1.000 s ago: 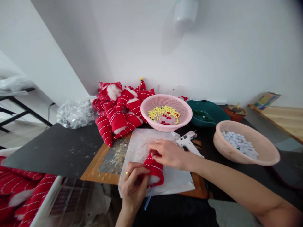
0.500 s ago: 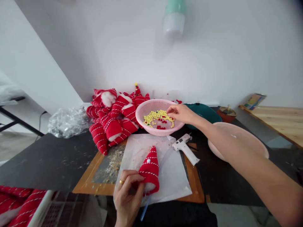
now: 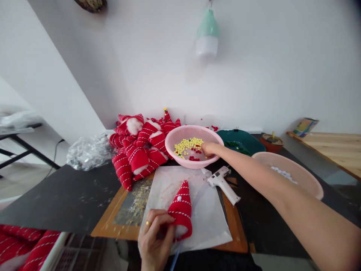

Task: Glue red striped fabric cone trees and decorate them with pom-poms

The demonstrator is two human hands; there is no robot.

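A red cone hat [image 3: 182, 210] with white stitched stripes, a white pompom and white stuffing at its base is pinched at its lower left edge by my left hand [image 3: 157, 236], above white paper [image 3: 208, 222]. My right hand [image 3: 209, 149] reaches into the pink mesh basket [image 3: 180, 161], at the right side of the yellow pompoms [image 3: 184, 145] and red pompoms [image 3: 194, 158]. Its fingers are bent down and their tips are hidden, so what they hold, if anything, cannot be made out.
A white glue gun [image 3: 224, 184] lies right of the paper. Red striped cones [image 3: 137, 154] are piled at the back left beside crumpled clear plastic [image 3: 87, 151]. At the right stand a teal basin [image 3: 245, 141], a pale pink basin [image 3: 307, 177] and a small pot [image 3: 271, 143].
My right hand has gone lower into the basket, its fingers now pointing down. The whole view has shifted a little. My left hand still holds the cone.
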